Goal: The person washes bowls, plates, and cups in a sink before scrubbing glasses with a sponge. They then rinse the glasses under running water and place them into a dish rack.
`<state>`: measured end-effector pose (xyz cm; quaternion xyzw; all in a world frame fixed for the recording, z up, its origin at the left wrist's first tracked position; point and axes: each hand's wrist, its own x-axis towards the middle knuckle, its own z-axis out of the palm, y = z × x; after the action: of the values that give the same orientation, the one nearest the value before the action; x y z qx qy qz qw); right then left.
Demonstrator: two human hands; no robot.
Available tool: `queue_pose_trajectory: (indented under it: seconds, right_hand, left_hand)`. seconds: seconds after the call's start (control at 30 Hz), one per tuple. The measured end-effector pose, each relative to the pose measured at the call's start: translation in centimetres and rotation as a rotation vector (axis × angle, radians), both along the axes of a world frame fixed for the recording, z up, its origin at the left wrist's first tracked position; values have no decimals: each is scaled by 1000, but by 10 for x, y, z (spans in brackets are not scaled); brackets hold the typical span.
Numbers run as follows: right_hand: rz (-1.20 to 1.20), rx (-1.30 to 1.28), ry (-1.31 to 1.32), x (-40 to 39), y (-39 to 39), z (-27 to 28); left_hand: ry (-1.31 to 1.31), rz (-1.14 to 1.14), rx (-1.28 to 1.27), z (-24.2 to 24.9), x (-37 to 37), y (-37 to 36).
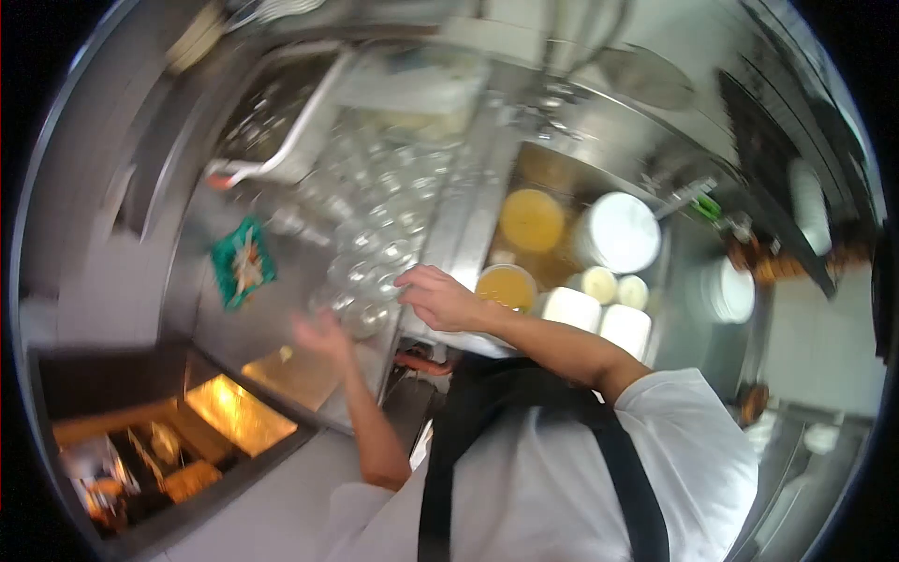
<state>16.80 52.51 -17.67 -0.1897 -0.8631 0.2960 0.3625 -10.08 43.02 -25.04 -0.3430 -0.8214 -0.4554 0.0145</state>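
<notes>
Well, the fingers of the right hand [442,298] are bending loosely with their tips a little apart, pointing leftward just beside the glasses [361,272]; whether they are touching one, I cannot tell. The left hand [325,335] is blurring, so I cannot tell if its fingers are standing apart or together; it is hovering near the closest glasses. Those glasses are crowding together on the metal desk [223,330], stretching away from the hands towards a clear box [412,92]. Left of the glasses, a green packet [245,266] is lying with pale pieces on top, and beyond it a tray [314,98] is holding dark, glinting contents. On the right hand's other side, the sink [552,161] is holding two yellow tubs, a white bucket [623,232] and smaller white containers. Further right, a white stack [729,290] is standing beside the sink. At lower left, a bin [117,375] is sitting below the desk's edge.
</notes>
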Motion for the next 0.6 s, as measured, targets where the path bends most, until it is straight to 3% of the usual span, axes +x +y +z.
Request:
queue_pose_trajectory:
  seconds: [0.03,0.1,0.23,0.27,0.33,0.37,0.4,0.43,0.47,0.5,0.53,0.57,0.6]
  right_hand:
    - [-104,-66,-22,36,5,-8]
    - [-388,-163,17,128,5,1]
    - [-1181,-356,375,375,-8,-83]
    - [-1392,-235,283,445,-27,-95]
    - [-1911,-352,-82,541,-73,-97]
    - [-2033,-381,-250,585,-100,-123]
    - [-2002,-609,-375,630,-131,-156]
    - [-2024,-686,-341,677,-162,-218]
    - [-1971,-660,-622,733,-202,-307]
    - [-2017,-870,-306,752,-222,-342]
    - [-2012,-1258,286,743,-225,-327]
    - [-1871,-1607,906,725,-219,-299]
    - [-1672,-1640,1100,707,-210,-281]
  left_hand:
    - [131,49,67,6,0,-5]
    - [94,-38,233,22,5,-7]
    - [-81,-280,457,33,56,17]
    - [-111,-352,400,39,76,24]
    - [-168,-483,288,51,136,45]
    - [-423,-515,270,54,175,54]
    - [-683,-538,252,55,218,64]
    - [-824,-617,165,43,256,73]
    - [-964,-686,81,27,294,80]
    - [-1228,-657,-81,22,337,87]
    - [-1264,-726,-154,-9,369,89]
    - [-1417,-717,-321,-4,413,88]
    - [-1461,-709,-456,-7,450,86]
